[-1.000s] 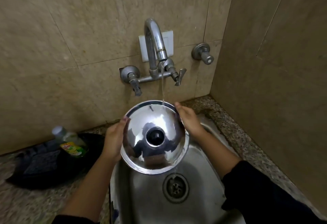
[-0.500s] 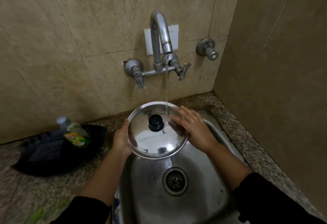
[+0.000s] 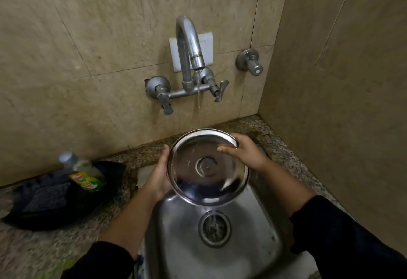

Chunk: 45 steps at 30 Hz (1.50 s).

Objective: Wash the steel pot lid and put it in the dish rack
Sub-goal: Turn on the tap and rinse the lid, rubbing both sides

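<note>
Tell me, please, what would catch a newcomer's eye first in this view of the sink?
The shiny steel pot lid stands out first, held over the steel sink with its underside facing the camera, the left hand at one edge and the right hand at the other. Next comes the thin stream of water falling from the wall faucet onto the lid's far rim. A dish soap bottle stands on the counter, left.

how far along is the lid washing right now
Midway. In hand: both hands, left hand and right hand, hold the steel lid underside up under the running tap, water draining into the sink. Left: finishing the rinse and racking it; no dish rack is in view.
</note>
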{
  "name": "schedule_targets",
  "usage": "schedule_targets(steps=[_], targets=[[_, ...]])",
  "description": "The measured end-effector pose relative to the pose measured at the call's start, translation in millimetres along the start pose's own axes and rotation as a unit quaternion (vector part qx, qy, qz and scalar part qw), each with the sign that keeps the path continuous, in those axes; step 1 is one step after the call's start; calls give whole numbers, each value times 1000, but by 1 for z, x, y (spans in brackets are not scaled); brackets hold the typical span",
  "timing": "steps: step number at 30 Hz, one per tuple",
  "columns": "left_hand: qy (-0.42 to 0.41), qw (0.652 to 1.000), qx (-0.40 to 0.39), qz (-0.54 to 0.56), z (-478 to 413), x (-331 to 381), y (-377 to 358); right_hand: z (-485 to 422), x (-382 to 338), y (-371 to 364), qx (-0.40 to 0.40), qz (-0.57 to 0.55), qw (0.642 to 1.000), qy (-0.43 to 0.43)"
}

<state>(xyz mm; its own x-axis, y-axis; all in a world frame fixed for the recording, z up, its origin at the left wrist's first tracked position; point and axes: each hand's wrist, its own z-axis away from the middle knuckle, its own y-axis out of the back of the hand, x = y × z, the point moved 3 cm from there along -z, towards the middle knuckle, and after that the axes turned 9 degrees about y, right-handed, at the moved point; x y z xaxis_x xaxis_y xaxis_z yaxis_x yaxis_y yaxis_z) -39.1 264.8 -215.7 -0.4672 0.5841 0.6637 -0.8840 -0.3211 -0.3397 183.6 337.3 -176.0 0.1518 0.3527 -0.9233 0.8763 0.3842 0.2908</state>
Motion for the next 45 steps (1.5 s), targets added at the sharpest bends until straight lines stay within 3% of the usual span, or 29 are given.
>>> schedule_targets(steps=[5, 9, 12, 15, 17, 20, 22, 23, 25, 27, 29, 31, 35, 38, 43, 45], targets=[[-129, 985, -9, -118, 16, 9, -6, -20, 14, -2, 21, -44, 996, -72], [-160, 975, 12, -151, 19, 16, -5, -45, 1, -7, 23, 103, 994, -27], [-178, 967, -16, -179, 20, 20, -15, -62, -33, -30, -114, 259, 958, 45], [-189, 961, -44, -197, 22, 20, -24, -70, -50, -57, -250, 315, 910, 101], [-200, 962, -37, -181, 25, 20, -23, -70, -38, -51, -201, 297, 929, 94], [-198, 973, 2, -116, 26, 18, -10, -61, -7, -17, 5, 223, 974, 29], [-170, 981, 3, -96, 25, 17, -2, -54, 0, -7, 71, 133, 989, 1], [-145, 984, -13, -103, 24, 18, 1, -54, -5, -7, 63, 114, 991, -7], [-85, 983, -61, -150, 22, 24, 1, -57, -25, -17, -29, 149, 988, -12], [-56, 968, -103, -221, 22, 32, -8, -62, -46, -36, -154, 228, 961, 20], [-64, 959, -110, -254, 21, 35, -19, -66, -56, -53, -221, 280, 932, 66], [-92, 958, -93, -253, 23, 35, -24, -67, -51, -50, -187, 282, 939, 65], [-109, 976, -51, -182, 24, 29, -14, -61, -24, -16, -53, 253, 966, -26], [-121, 984, -14, -131, 24, 22, -17, -60, -21, -15, -39, 347, 936, -37], [-109, 991, 21, -70, 28, 19, -32, -51, -36, -40, 145, 476, 864, 75], [-122, 990, 30, -61, 29, 20, -36, -40, -32, -55, 144, 483, 861, 63]])
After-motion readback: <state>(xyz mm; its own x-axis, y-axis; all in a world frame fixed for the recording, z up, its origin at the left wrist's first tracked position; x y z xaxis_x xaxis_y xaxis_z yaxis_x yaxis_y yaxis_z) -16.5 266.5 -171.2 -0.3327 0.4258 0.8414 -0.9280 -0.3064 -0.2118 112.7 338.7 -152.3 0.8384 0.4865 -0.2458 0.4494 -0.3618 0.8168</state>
